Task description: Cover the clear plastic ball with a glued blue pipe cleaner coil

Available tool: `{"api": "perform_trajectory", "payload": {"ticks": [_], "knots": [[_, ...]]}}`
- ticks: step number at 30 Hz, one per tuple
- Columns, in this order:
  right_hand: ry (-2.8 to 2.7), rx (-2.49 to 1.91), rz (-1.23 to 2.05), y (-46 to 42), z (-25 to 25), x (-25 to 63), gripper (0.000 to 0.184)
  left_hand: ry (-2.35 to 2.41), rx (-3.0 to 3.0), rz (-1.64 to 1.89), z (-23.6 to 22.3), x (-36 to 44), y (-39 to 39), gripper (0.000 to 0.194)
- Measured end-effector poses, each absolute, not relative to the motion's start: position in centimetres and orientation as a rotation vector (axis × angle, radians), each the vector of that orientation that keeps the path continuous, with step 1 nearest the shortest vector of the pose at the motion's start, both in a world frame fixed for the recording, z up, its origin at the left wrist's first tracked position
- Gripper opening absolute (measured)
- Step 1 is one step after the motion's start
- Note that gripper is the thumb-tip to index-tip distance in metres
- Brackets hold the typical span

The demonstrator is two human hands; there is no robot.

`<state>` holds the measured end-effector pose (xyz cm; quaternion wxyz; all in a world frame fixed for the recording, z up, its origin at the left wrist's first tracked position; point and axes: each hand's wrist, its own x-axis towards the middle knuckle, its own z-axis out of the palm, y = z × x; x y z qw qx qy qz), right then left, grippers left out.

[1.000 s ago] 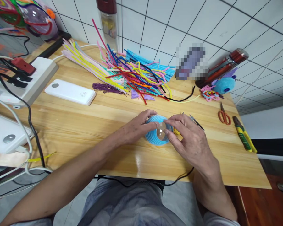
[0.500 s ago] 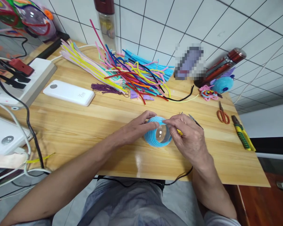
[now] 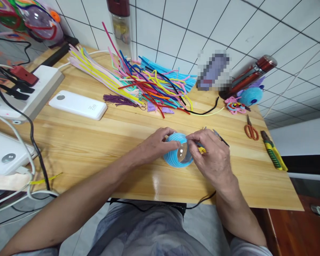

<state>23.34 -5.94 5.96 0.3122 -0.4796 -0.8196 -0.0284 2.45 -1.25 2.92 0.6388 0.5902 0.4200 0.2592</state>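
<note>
A clear ball sits on the table in front of me, its left and upper sides wound with rows of light-blue pipe cleaner. My left hand grips the ball from the left, thumb on the near face and fingers behind it. At the upper right rim, my right hand pinches the blue pipe cleaner between thumb and forefinger. Its fingers partly hide the strand's end. Behind the right hand lies a slim dark-tipped tool, and a bit of yellow shows under the fingers; both are mostly covered.
A heap of colourful pipe cleaners lies at the back. Orange-handled scissors and green-yellow pliers lie right, near a blue craft ball. A white power bank and power strip with cables occupy the left.
My right hand has shifted very slightly, still pinching at the ball's upper rim. The ball has turned a little; my left hand keeps its hold.
</note>
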Motion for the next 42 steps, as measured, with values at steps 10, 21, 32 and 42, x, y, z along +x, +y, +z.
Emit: {"api": "perform_trajectory", "payload": {"ticks": [10, 21, 32, 42], "knots": [[-2.146, -1.306, -0.061, -5.80, 6.01, 23.52, 0.015, 0.866, 1.347, 0.548, 3.07, 2.20, -1.31, 0.056], [-2.139, -1.300, -0.027, -5.86, 6.04, 23.54, 0.013, 0.775, 1.351, 0.543, 2.56, 1.90, -0.91, 0.050], [-2.157, -1.297, -0.033, -5.93, 6.10, 23.43, 0.015, 0.814, 1.346, 0.556, 2.65, 2.24, -1.20, 0.059], [-2.157, -1.257, 0.075, -6.05, 6.27, 23.65, 0.017, 0.883, 1.358, 0.544, 3.24, 2.18, -1.24, 0.055]]}}
